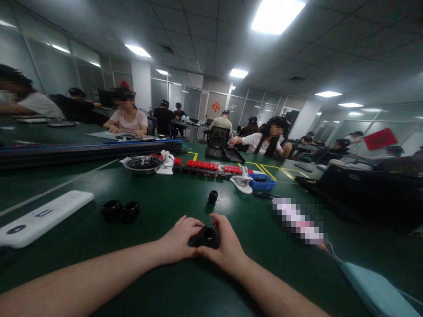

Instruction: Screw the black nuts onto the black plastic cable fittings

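Two forearms reach in from the near edge, cut off by the frame, over a green table (165,290). The left hand (178,240) and the right hand (228,244) curve around one black ring-shaped piece (208,236), fingers bent and thumbs on its near side. Its sides are partly hidden; whether the hands pinch it or only frame it, I cannot tell. At the near right lies a light blue case (373,286), cut off below.

Four such black pieces show in all: this one, a pair (120,211) standing side by side to the left, and a single one (213,197) just beyond the hands. One white device (46,218), cut off at the far left, lies left of the pair. To the right, one object (299,222) is pixelated past recognition.

Farther off are one metal bowl (132,169) with dark contents hard to make out, two white clamps (165,163), a row of red parts (202,164) too crowded to count, one blue bin (262,182) and one open black case (224,153). Beyond, several people sit, some partly hidden.
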`<state>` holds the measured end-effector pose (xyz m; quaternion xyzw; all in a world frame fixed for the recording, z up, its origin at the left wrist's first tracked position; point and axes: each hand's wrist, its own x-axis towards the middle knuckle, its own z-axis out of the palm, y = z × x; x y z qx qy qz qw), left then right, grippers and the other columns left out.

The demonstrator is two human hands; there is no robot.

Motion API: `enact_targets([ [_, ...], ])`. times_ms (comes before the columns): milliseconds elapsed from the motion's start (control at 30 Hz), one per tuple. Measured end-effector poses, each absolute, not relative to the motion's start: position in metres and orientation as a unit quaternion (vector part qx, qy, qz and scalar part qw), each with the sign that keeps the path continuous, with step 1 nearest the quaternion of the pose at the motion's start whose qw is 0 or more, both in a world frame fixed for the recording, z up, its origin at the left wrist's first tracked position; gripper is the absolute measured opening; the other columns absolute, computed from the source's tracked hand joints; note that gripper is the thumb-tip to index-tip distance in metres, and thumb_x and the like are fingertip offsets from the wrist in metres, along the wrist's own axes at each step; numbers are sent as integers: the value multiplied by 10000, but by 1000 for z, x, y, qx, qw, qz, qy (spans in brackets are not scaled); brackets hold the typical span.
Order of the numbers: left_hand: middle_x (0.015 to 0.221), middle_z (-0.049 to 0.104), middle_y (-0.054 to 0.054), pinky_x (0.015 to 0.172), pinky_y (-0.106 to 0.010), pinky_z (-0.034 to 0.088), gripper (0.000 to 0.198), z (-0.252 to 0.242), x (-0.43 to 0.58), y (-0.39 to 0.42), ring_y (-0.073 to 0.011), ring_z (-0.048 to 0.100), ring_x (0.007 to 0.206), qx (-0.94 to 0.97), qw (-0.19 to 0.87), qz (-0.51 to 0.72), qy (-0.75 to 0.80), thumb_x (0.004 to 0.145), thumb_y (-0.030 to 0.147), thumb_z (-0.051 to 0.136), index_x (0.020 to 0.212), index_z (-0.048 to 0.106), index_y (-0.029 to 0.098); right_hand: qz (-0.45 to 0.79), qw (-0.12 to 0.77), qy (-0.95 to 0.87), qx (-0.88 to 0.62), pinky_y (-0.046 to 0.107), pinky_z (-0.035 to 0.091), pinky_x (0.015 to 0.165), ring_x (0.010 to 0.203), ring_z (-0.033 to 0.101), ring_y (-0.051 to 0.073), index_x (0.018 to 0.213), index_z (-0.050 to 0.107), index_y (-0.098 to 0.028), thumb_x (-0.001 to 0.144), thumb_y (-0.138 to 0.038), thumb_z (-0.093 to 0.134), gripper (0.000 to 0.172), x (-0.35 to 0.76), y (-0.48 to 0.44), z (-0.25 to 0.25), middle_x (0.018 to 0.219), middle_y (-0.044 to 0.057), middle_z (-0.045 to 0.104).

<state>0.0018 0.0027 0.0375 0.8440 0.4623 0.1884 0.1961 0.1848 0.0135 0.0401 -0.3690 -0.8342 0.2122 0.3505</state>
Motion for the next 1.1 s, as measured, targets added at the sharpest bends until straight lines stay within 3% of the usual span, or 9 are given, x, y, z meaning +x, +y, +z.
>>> enact_targets([
  [167, 1136, 519, -40, 1014, -537, 155, 393, 37, 2, 2, -266, 436, 1097, 843, 197, 196, 461, 690, 377, 646, 1059, 572, 264, 226, 369, -838, -333, 384, 427, 862, 958, 525, 216, 1189, 362, -202, 670, -158, 598, 571, 186, 14, 34, 1035, 70, 526],
  [333, 1156, 516, -46, 1015, -537, 153, 414, 38, 2, 2, -271, 425, 1110, 843, 195, 197, 460, 697, 426, 635, 1072, 567, 262, 215, 357, -863, -285, 425, 365, 943, 1114, 445, 248, 1273, 279, -192, 674, -134, 567, 667, 191, 13, 37, 1222, 117, 438],
  [567, 1145, 522, -46, 1018, -541, 157, 404, 38, 2, 2, -275, 432, 1108, 841, 194, 197, 466, 676, 393, 649, 1048, 575, 252, 225, 337, -834, -375, 387, 444, 825, 916, 525, 221, 1166, 383, -191, 638, -198, 666, 599, 183, 12, 39, 989, 60, 517],
  [900, 1228, 476, -44, 1032, -543, 117, 457, 39, 3, 0, -271, 399, 1160, 834, 199, 213, 469, 678, 360, 655, 1109, 543, 259, 235, 345, -874, -250, 394, 385, 947, 1095, 471, 223, 1248, 308, -176, 681, -98, 516, 609, 190, 9, 41, 1192, 109, 471],
  [1000, 1212, 482, -55, 1029, -543, 125, 456, 36, 3, 2, -274, 409, 1147, 829, 207, 215, 473, 669, 407, 661, 1082, 557, 246, 232, 330, -875, -268, 425, 343, 980, 1159, 415, 242, 1284, 268, -170, 672, -103, 542, 674, 191, 9, 42, 1264, 124, 415],
  [1100, 1164, 506, -58, 1026, -536, 142, 398, 35, 2, 3, -269, 438, 1109, 828, 212, 215, 473, 668, 415, 658, 1018, 584, 241, 231, 325, -857, -326, 430, 386, 932, 1099, 458, 253, 1253, 317, -177, 658, -185, 629, 672, 189, 11, 40, 1201, 115, 456],
])
